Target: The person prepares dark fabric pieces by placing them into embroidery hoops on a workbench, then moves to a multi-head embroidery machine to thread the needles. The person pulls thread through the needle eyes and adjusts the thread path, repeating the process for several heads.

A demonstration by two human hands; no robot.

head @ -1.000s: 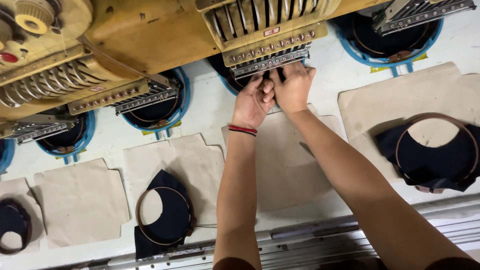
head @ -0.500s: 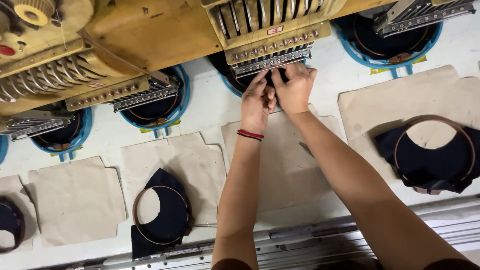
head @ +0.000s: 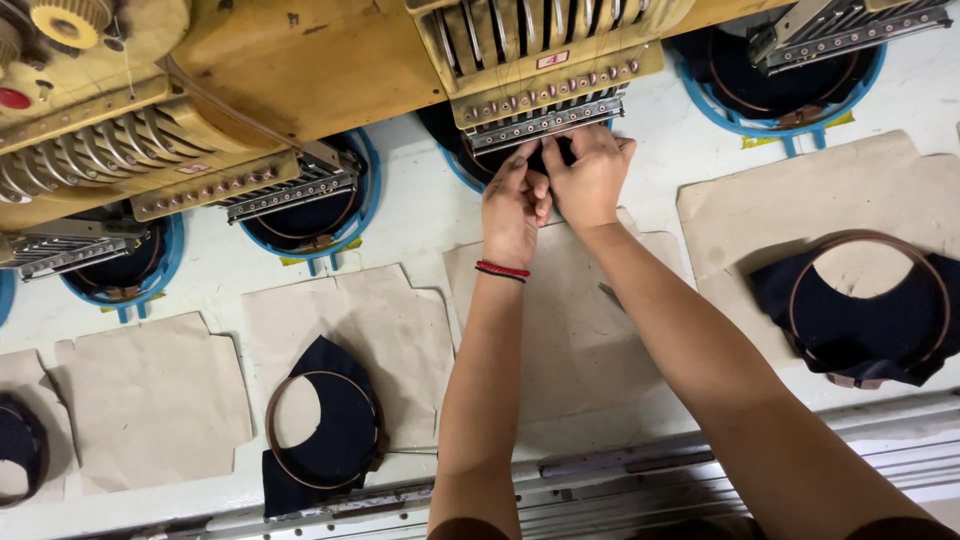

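Note:
Both my hands reach under the middle sewing head (head: 545, 75) of a long yellow embroidery machine. My left hand (head: 515, 205), with a red band on its wrist, has its fingertips pinched together just below the row of needles (head: 545, 122). My right hand (head: 590, 180) lies beside it, touching it, with its fingers curled at the same needle row. They rest over a dark cloth in a blue round frame (head: 462, 165) below the head. What the fingers hold is hidden.
Other heads (head: 290, 185) with blue frames (head: 790, 110) stand to the left and right. Brown paper sheets (head: 350, 330) lie on the white table, with dark cloths in brown hoops (head: 320, 430) (head: 870, 310) on them. A metal rail (head: 620, 470) runs along the near edge.
My hands have stayed together at the middle head and crept slightly up to the needle row. The view has shifted a little.

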